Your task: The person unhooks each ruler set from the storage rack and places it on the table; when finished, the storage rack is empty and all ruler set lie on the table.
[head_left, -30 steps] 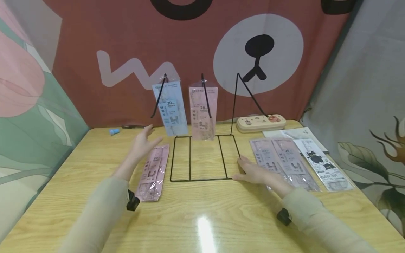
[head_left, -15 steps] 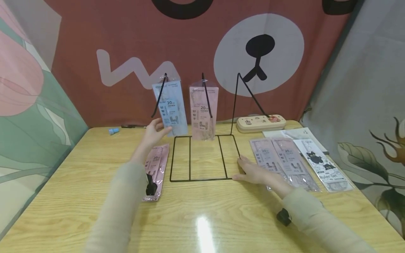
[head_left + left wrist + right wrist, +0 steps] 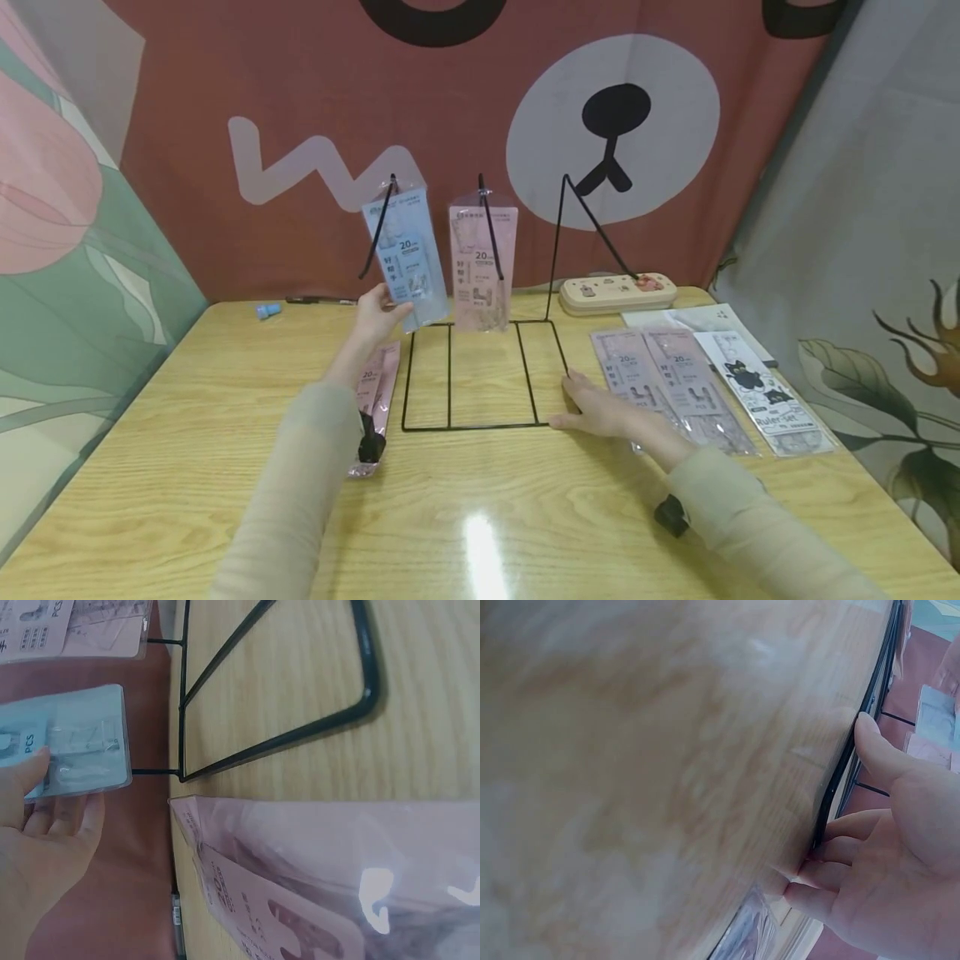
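A blue ruler set pack (image 3: 408, 258) hangs from the left hook of a black wire display rack (image 3: 487, 427), tilted, its lower end toward the right. My left hand (image 3: 378, 315) pinches its lower left edge; the left wrist view shows the thumb (image 3: 34, 769) in front and the other fingers behind. A pink ruler set pack (image 3: 468, 250) hangs on the middle hook; the right hook (image 3: 600, 225) holds nothing. At the rack's front right corner rests my right hand (image 3: 600, 408), its thumb on the front bar and its fingertips at the side bar.
Under my left forearm lie pink packs (image 3: 382, 392), partly hidden. On the right lie two more pink packs (image 3: 686, 375) and a white cat-print ruler set (image 3: 765, 392). A cream pencil case (image 3: 618, 293), a blue cap-like piece (image 3: 267, 311) and a black pen (image 3: 315, 300) sit along the back.
My left hand has moved right from beside the rack to the blue pack and taken hold of its edge. The pack's lower end has swung slightly. My right hand has stayed put.
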`<action>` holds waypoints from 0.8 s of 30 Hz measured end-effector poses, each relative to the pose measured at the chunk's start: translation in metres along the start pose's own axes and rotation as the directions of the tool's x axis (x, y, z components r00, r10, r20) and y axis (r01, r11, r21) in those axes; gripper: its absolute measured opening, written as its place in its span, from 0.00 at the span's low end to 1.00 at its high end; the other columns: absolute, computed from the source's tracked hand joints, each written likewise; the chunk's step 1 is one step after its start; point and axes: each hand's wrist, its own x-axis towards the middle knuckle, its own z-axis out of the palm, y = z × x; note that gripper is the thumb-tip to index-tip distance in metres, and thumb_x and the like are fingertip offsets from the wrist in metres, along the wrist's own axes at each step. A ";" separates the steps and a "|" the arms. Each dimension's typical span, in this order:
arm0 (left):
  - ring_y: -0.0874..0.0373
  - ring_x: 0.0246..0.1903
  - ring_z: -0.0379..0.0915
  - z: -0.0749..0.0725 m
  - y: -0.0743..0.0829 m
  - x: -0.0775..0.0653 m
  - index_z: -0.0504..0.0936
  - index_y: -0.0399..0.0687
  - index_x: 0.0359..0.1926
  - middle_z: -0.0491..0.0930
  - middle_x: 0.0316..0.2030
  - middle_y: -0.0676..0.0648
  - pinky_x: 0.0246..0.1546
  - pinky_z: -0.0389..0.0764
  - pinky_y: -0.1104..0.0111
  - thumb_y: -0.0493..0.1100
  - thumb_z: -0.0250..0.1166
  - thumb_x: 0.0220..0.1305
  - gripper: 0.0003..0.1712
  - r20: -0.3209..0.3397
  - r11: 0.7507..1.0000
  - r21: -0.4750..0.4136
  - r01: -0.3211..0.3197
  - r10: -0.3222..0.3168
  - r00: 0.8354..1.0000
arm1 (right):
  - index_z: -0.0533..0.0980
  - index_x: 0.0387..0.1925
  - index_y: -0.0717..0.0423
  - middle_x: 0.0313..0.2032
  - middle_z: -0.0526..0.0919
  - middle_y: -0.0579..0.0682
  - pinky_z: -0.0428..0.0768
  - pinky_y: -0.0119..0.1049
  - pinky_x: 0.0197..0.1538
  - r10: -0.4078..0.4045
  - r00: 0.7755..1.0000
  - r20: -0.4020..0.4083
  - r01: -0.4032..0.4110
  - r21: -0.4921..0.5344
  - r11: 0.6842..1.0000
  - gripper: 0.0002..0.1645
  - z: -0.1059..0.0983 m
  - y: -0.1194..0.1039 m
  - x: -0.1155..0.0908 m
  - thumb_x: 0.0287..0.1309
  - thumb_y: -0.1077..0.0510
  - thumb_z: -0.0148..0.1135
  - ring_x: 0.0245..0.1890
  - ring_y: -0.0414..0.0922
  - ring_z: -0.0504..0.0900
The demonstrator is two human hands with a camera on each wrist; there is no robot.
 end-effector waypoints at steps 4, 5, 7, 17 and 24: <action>0.45 0.59 0.70 0.000 -0.003 -0.005 0.70 0.39 0.62 0.73 0.60 0.38 0.61 0.72 0.57 0.44 0.59 0.66 0.25 -0.004 1.000 0.027 0.012 -0.012 1.000 | 0.49 0.67 0.76 0.69 0.43 0.74 0.48 0.57 0.72 0.001 1.000 -0.001 -0.001 0.003 1.000 0.52 0.001 0.001 0.000 0.61 0.40 0.55 0.71 0.66 0.44; 0.45 0.58 0.71 -0.001 -0.003 -0.008 0.71 0.39 0.61 0.73 0.59 0.38 0.60 0.73 0.57 0.45 0.59 0.66 0.25 -0.002 1.000 0.026 0.016 -0.016 1.000 | 0.50 0.67 0.76 0.69 0.43 0.74 0.48 0.58 0.72 -0.001 1.000 -0.001 0.001 0.002 1.000 0.52 0.001 0.001 0.000 0.62 0.40 0.55 0.71 0.66 0.44; 0.44 0.56 0.73 -0.003 -0.005 -0.015 0.72 0.39 0.60 0.75 0.58 0.38 0.58 0.75 0.58 0.46 0.60 0.65 0.25 -0.001 1.000 0.027 0.010 -0.010 1.000 | 0.49 0.68 0.76 0.70 0.42 0.73 0.47 0.57 0.72 0.003 1.000 0.000 -0.003 0.006 1.000 0.52 0.001 0.001 0.000 0.61 0.40 0.55 0.71 0.66 0.44; 0.46 0.48 0.81 -0.020 -0.019 -0.073 0.77 0.35 0.54 0.80 0.48 0.34 0.46 0.82 0.64 0.43 0.64 0.62 0.22 0.054 0.993 0.002 -0.118 0.118 0.992 | 0.47 0.68 0.76 0.70 0.41 0.73 0.47 0.57 0.72 0.019 1.000 0.011 -0.019 0.001 1.000 0.53 -0.002 0.000 -0.001 0.62 0.39 0.55 0.71 0.66 0.43; 0.66 0.32 0.82 -0.029 -0.026 -0.122 0.78 0.32 0.51 0.82 0.44 0.33 0.25 0.81 0.76 0.38 0.64 0.61 0.19 0.085 0.975 0.002 -0.222 0.221 0.972 | 0.47 0.68 0.75 0.70 0.40 0.73 0.46 0.58 0.72 0.019 1.000 0.014 -0.019 0.024 1.000 0.54 -0.002 -0.001 -0.002 0.61 0.39 0.55 0.71 0.66 0.43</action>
